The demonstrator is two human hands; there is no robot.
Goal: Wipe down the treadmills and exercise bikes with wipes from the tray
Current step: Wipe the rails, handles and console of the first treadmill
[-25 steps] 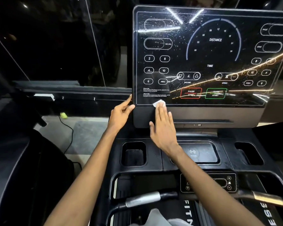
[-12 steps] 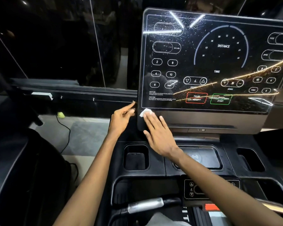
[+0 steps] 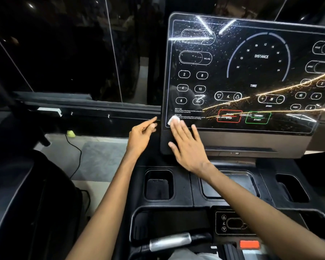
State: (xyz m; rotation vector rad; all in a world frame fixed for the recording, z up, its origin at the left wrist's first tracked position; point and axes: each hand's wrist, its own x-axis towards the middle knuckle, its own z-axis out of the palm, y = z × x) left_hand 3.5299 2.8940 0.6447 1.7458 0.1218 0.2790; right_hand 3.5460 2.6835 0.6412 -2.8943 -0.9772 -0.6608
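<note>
Wipe [image 3: 174,120] moved up onto console screen [image 3: 255,76], near-left corner, pressed under flat, straight-fingered right hand [image 3: 189,147]; left hand [image 3: 141,136] hovered empty, loosely curled, just beside.

A small white wipe [image 3: 174,120] is lying bunched flat against the lower-left corner of the treadmill's glossy black console screen [image 3: 251,76], which is standing upright and showing fine white specks all over.

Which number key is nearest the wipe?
The 6 key, bottom of the leftmost column, just above the wipe under the right hand; 2 and 4 sit higher, 8 and 10 farther right.
</note>
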